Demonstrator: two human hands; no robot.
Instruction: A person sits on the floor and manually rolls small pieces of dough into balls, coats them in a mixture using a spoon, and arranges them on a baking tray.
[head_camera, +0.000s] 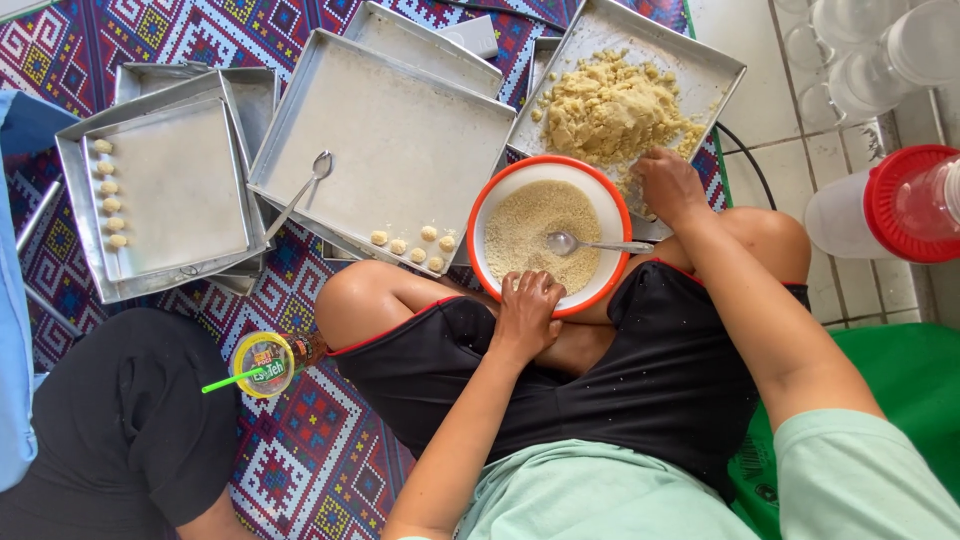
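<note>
Right hand (668, 183) is down in the crumbly dough (608, 108) on the steel tray (716, 66), fingers pinching at its near edge. Left hand (527, 310) rests on the rim of the orange-rimmed bowl (478, 215), just beside that grip, with a spoon (590, 243) lying in the crumbs between the two hands. Beyond the left hand, small dough balls (412, 245) line a big tray (385, 140).

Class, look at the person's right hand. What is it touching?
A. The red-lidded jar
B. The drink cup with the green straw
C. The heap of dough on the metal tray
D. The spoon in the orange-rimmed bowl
C: the right hand rests on the dough heap in the metal tray.
</note>
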